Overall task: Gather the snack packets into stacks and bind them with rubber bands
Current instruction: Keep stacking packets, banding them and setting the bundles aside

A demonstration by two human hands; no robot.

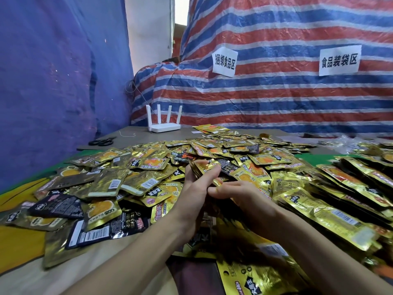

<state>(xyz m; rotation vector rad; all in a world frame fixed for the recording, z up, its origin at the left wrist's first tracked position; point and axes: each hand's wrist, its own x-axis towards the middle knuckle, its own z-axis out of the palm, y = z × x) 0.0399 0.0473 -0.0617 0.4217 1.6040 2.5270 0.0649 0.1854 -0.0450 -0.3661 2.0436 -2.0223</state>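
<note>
Left hand (196,180) gripping a small packet stack (204,167), right hand (236,193) flat against it, loose packets (136,184) heaped around

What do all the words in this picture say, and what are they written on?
"捆绑食品区": on the left paper sign, which hangs on the striped tarp.
"食品装袋区": on the right paper sign, on the same tarp.
Print on the snack packets: too small and blurred to read.
Numbers on their barcode labels: too small to read.
</note>
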